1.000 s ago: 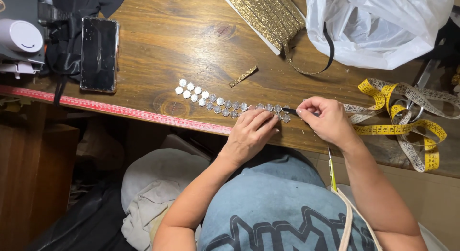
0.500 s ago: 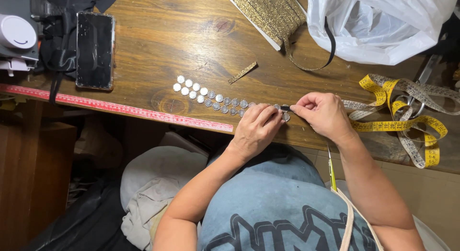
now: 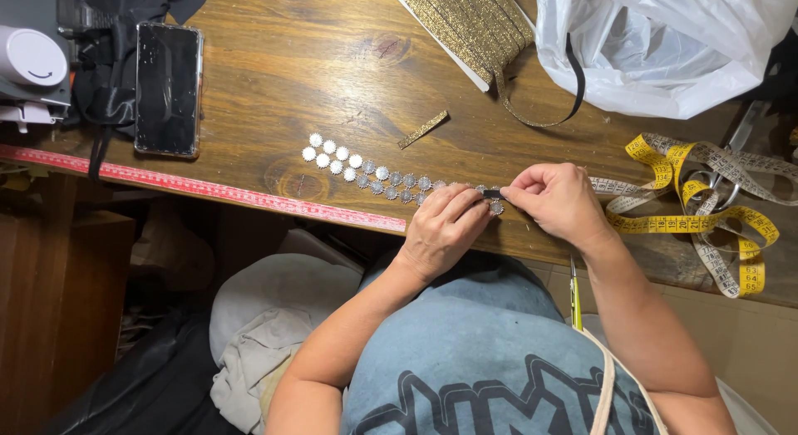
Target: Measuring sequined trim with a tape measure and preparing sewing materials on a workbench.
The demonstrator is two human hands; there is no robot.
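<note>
My brown wooden worktable [image 3: 332,61] fills the upper half of the frame, grain and knots visible, with a red measuring strip [image 3: 208,188] fixed along its near edge. Below the edge, lower left: dim floor space with a heap of pale cloth [image 3: 249,335]. Upper right: a crumpled white plastic bag [image 3: 665,44]. Upper centre: a band of gold woven trim [image 3: 465,19], with one short cut piece of gold trim [image 3: 423,129] lying apart on bare wood. Right edge: a tangled yellow tape measure [image 3: 706,219]. Upper left: a black smartphone [image 3: 168,88], face up.

Centre: a double-row strip of silver rhinestone flower trim [image 3: 366,169] lies flat, running toward my hands. My left hand [image 3: 442,231] and right hand [image 3: 557,202] meet at its right end, fingertips of both pinched on the trim around a small dark piece [image 3: 491,194]; what that piece is I cannot tell.
</note>
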